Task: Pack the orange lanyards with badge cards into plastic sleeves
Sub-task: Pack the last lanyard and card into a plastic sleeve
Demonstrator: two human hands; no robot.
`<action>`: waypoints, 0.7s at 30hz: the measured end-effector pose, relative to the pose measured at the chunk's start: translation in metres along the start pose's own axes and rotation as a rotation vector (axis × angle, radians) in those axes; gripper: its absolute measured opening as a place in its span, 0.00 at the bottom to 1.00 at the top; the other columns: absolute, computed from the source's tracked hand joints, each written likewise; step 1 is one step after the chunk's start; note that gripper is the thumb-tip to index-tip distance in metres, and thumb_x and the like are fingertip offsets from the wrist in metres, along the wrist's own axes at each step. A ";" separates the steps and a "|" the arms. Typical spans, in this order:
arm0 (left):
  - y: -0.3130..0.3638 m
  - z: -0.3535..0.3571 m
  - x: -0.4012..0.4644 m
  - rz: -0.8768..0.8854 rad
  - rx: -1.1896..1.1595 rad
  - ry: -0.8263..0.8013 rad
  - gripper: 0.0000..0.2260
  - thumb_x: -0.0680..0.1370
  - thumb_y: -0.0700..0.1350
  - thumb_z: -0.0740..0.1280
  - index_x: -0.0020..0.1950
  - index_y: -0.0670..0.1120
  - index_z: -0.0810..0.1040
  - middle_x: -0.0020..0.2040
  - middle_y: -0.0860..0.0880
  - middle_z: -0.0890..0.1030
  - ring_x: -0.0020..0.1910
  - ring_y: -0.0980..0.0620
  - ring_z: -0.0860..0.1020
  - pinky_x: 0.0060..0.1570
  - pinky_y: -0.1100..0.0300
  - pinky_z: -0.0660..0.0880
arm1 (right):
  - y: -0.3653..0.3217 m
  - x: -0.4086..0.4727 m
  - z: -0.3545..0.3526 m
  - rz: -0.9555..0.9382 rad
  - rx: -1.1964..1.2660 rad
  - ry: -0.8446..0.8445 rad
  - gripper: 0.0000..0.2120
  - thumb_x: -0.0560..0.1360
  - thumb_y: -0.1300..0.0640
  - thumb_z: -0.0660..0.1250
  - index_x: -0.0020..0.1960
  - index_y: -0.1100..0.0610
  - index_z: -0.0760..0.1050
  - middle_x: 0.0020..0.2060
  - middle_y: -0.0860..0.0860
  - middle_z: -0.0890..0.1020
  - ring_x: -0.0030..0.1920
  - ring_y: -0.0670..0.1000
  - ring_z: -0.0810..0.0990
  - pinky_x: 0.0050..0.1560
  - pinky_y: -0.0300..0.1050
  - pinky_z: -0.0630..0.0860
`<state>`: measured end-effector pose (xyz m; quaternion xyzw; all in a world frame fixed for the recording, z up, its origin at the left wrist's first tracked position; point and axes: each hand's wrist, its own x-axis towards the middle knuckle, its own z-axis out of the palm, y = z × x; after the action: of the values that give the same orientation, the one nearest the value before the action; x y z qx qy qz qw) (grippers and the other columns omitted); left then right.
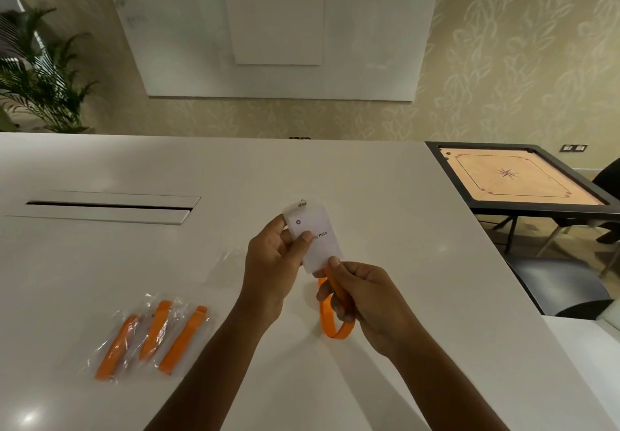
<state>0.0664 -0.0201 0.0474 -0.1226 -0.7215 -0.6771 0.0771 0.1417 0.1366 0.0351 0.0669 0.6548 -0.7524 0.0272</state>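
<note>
Badge card (315, 236) held up over the white desk (385, 195), metal ring at its top edge, printed name partly covered by a thumb. Left hand (273, 263) gripping the card's left side, fingers (303, 237) closed across its face. Right hand (362, 296) just below the card, fingers pinched shut on the orange lanyard (330, 323), whose loop hangs down from the card's bottom edge toward the desk. Left of the card and flat on the desk, an empty plastic sleeve (228, 266), faint and hard to outline, possibly more than one. Further left of the card and nearer the body, three packed sleeves (151, 340) side by side, an orange lanyard folded inside each. Right of the card, beyond the desk's edge, a carrom board (523, 175) on its own stand.
</note>
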 end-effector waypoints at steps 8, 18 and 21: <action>-0.004 -0.001 -0.008 0.327 0.279 -0.058 0.19 0.83 0.43 0.69 0.73 0.54 0.76 0.65 0.71 0.76 0.61 0.78 0.75 0.58 0.73 0.76 | -0.004 -0.007 -0.002 0.080 0.071 -0.038 0.31 0.82 0.34 0.56 0.54 0.56 0.88 0.40 0.58 0.85 0.32 0.52 0.78 0.32 0.41 0.73; -0.018 -0.012 -0.014 0.509 0.392 -0.321 0.22 0.83 0.31 0.65 0.74 0.48 0.76 0.71 0.52 0.80 0.74 0.51 0.76 0.76 0.42 0.69 | -0.009 -0.011 -0.003 0.064 0.194 -0.097 0.36 0.82 0.30 0.55 0.57 0.60 0.86 0.37 0.56 0.82 0.29 0.49 0.75 0.30 0.41 0.70; -0.020 -0.014 -0.015 0.537 0.399 -0.330 0.22 0.83 0.31 0.64 0.75 0.49 0.75 0.72 0.55 0.78 0.74 0.49 0.76 0.75 0.38 0.69 | -0.007 -0.011 -0.001 0.060 0.205 -0.085 0.33 0.82 0.33 0.58 0.57 0.60 0.86 0.36 0.56 0.82 0.29 0.49 0.75 0.29 0.40 0.69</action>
<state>0.0742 -0.0363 0.0253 -0.3975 -0.7841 -0.4500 0.1572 0.1516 0.1386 0.0436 0.0570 0.5706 -0.8163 0.0702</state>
